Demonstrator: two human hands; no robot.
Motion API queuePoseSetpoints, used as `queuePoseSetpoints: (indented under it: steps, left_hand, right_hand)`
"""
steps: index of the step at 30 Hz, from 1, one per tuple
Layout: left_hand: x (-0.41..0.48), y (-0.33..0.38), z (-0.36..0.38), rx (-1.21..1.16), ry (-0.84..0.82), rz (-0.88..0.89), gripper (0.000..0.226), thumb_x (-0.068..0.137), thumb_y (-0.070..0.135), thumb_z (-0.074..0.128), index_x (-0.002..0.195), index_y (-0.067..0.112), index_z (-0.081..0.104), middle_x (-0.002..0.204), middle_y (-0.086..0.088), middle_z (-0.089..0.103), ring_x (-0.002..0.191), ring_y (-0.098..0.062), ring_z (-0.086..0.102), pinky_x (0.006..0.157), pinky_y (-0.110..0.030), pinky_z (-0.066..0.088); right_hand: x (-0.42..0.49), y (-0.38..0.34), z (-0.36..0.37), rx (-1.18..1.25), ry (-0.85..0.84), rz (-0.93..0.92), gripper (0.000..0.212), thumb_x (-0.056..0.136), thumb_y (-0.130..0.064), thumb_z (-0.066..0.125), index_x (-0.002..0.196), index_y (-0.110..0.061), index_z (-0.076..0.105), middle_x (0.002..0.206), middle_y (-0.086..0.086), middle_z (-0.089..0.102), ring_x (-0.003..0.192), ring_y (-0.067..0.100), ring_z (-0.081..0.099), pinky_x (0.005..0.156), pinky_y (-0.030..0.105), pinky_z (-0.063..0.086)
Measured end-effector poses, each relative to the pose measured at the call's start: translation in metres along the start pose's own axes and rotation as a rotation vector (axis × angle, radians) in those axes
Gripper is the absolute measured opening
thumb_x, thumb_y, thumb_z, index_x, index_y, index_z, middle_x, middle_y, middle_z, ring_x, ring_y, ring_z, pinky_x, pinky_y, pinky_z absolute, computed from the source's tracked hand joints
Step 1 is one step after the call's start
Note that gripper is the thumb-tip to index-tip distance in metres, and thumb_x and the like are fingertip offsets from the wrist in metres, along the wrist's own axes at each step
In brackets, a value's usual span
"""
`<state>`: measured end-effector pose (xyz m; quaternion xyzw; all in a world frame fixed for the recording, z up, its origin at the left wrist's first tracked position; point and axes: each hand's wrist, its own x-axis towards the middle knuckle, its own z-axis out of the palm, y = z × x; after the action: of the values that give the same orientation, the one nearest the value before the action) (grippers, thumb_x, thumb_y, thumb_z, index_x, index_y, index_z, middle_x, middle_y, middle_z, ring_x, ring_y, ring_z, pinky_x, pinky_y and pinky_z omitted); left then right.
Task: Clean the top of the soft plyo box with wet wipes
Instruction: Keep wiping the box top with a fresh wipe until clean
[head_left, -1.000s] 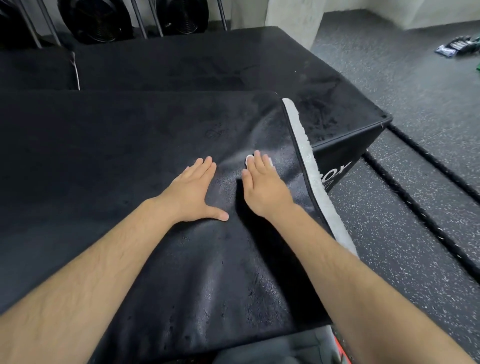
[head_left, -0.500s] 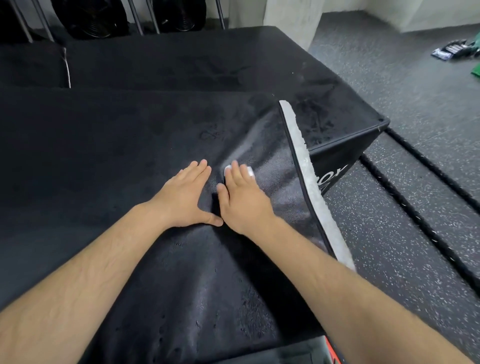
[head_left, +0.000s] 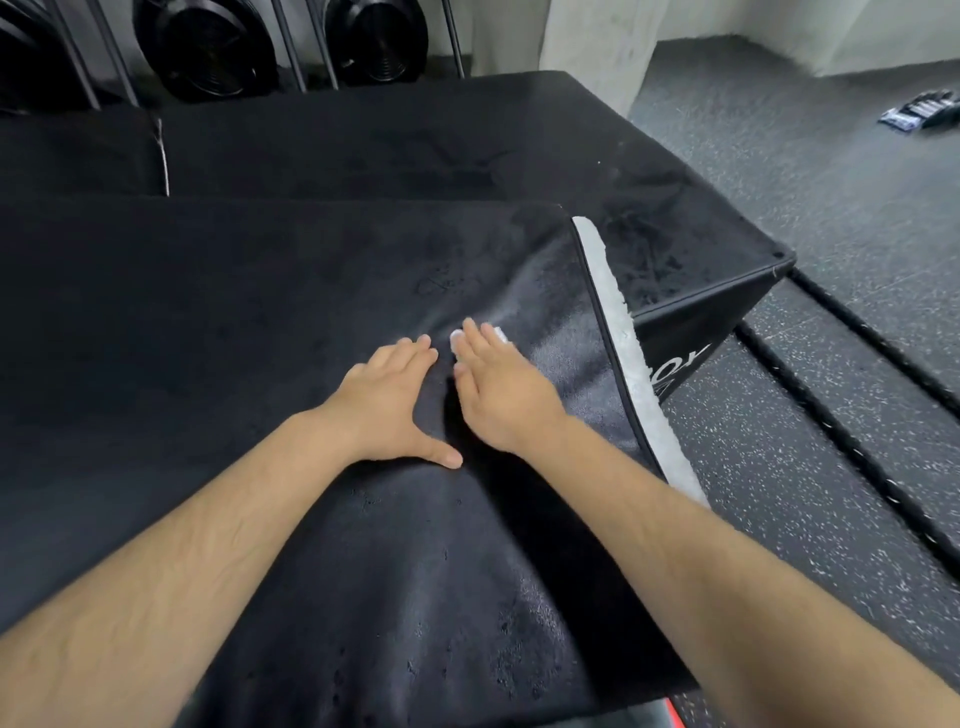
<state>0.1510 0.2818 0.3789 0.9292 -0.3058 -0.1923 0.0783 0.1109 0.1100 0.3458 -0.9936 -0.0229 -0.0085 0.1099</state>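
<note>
The black soft plyo box (head_left: 249, 322) fills the near view, and its top shows damp streaks. My right hand (head_left: 501, 392) lies flat with straight fingers, pressing a white wet wipe (head_left: 497, 333) onto the top near the right edge. Only the wipe's edges peek out past the fingertips. My left hand (head_left: 389, 410) rests flat on the box top just to the left, thumb spread, almost touching the right hand. A white fuzzy strip (head_left: 631, 353) runs along the box's right edge.
A second, lower black box (head_left: 519, 156) stands behind and to the right. Weight plates on a rack (head_left: 208, 52) are at the back. Speckled rubber floor (head_left: 831, 467) lies to the right, with a dark pack (head_left: 922, 117) far right.
My right hand with the wipe slid left toward my left hand, then shifted slightly back right and forward. My left hand stayed almost in place.
</note>
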Motion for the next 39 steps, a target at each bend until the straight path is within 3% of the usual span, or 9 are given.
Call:
queuePoseSetpoints:
  steps: [4, 9, 19, 24, 27, 30, 32, 35, 39]
  left_hand:
    - [0.003, 0.001, 0.000, 0.014, -0.005, -0.012, 0.136, 0.058, 0.080, 0.074, 0.159, 0.020, 0.005, 0.166, 0.007, -0.007, 0.152, -0.014, -0.008, 0.121, -0.040, 0.010]
    - [0.005, 0.003, 0.002, 0.043, 0.015, -0.018, 0.142, 0.056, 0.081, 0.073, 0.159, 0.018, 0.000, 0.166, 0.004, -0.003, 0.152, -0.018, -0.004, 0.122, -0.043, 0.016]
    - [0.001, -0.001, 0.005, 0.027, 0.015, -0.011, 0.137, 0.059, 0.083, 0.069, 0.159, 0.019, 0.001, 0.167, 0.005, -0.006, 0.152, -0.015, -0.008, 0.122, -0.041, 0.012]
    - [0.002, -0.002, -0.001, 0.082, -0.034, 0.022, 0.132, 0.061, 0.083, 0.068, 0.159, 0.019, 0.007, 0.167, 0.006, -0.004, 0.153, -0.015, -0.004, 0.123, -0.039, 0.015]
    - [0.012, -0.004, -0.023, 0.123, -0.013, 0.036, 0.107, 0.064, 0.080, 0.069, 0.147, 0.023, 0.036, 0.147, 0.010, 0.036, 0.134, -0.015, 0.032, 0.102, -0.035, 0.041]
    - [0.033, 0.004, -0.046, 0.316, 0.067, 0.039, 0.086, 0.061, 0.077, 0.073, 0.122, 0.022, 0.050, 0.116, 0.008, 0.048, 0.106, -0.016, 0.045, 0.076, -0.030, 0.037]
    - [0.048, 0.009, -0.050, 0.417, 0.052, 0.026, 0.101, 0.057, 0.077, 0.076, 0.133, 0.018, 0.044, 0.130, 0.003, 0.043, 0.120, -0.020, 0.043, 0.084, -0.032, 0.040]
    - [0.061, 0.006, -0.048, 0.352, -0.053, -0.033, 0.134, 0.057, 0.073, 0.080, 0.157, 0.014, 0.012, 0.163, 0.000, 0.009, 0.152, -0.023, 0.009, 0.113, -0.042, 0.033]
    - [0.065, 0.001, -0.048, 0.287, -0.123, -0.060, 0.142, 0.057, 0.071, 0.081, 0.158, 0.016, -0.003, 0.165, 0.006, -0.009, 0.153, -0.020, -0.010, 0.115, -0.045, 0.031]
  right_hand:
    - [0.022, 0.022, -0.010, -0.008, -0.017, 0.232, 0.055, 0.109, -0.026, 0.018, 0.157, 0.001, 0.020, 0.166, 0.018, 0.014, 0.152, 0.034, 0.011, 0.125, 0.042, 0.006]
    - [-0.009, -0.015, -0.001, 0.010, -0.080, -0.048, 0.056, 0.110, -0.028, 0.018, 0.159, -0.001, 0.014, 0.168, 0.012, 0.006, 0.155, 0.026, 0.000, 0.126, 0.036, -0.004]
    - [0.004, -0.003, -0.007, 0.047, -0.078, -0.068, 0.054, 0.110, -0.026, 0.016, 0.159, -0.005, 0.016, 0.168, 0.009, 0.007, 0.156, 0.022, 0.001, 0.126, 0.032, -0.001]
    - [0.029, 0.041, -0.020, 0.024, -0.034, 0.177, 0.056, 0.108, -0.028, 0.014, 0.155, 0.000, 0.024, 0.165, 0.019, 0.018, 0.152, 0.033, 0.014, 0.125, 0.040, 0.008]
    - [0.010, 0.014, -0.009, 0.012, -0.050, 0.011, 0.067, 0.103, -0.036, 0.005, 0.153, 0.003, 0.028, 0.162, 0.021, 0.023, 0.150, 0.035, 0.017, 0.125, 0.042, 0.007]
    - [0.011, 0.026, -0.016, 0.059, -0.111, -0.061, 0.052, 0.108, -0.028, 0.017, 0.154, -0.006, 0.028, 0.164, 0.013, 0.021, 0.152, 0.031, 0.015, 0.125, 0.043, 0.013]
    - [0.031, 0.053, -0.023, 0.050, -0.080, 0.060, 0.049, 0.108, -0.026, 0.018, 0.150, -0.007, 0.033, 0.161, 0.014, 0.025, 0.149, 0.033, 0.020, 0.122, 0.046, 0.020]
    - [0.043, 0.057, -0.024, 0.024, -0.088, 0.192, 0.055, 0.109, -0.028, 0.016, 0.157, -0.001, 0.020, 0.167, 0.015, 0.012, 0.154, 0.030, 0.008, 0.126, 0.042, 0.007]
    - [0.019, 0.017, -0.011, 0.017, -0.057, -0.013, 0.057, 0.109, -0.029, 0.018, 0.157, 0.001, 0.019, 0.167, 0.016, 0.012, 0.154, 0.029, 0.006, 0.126, 0.038, 0.000]
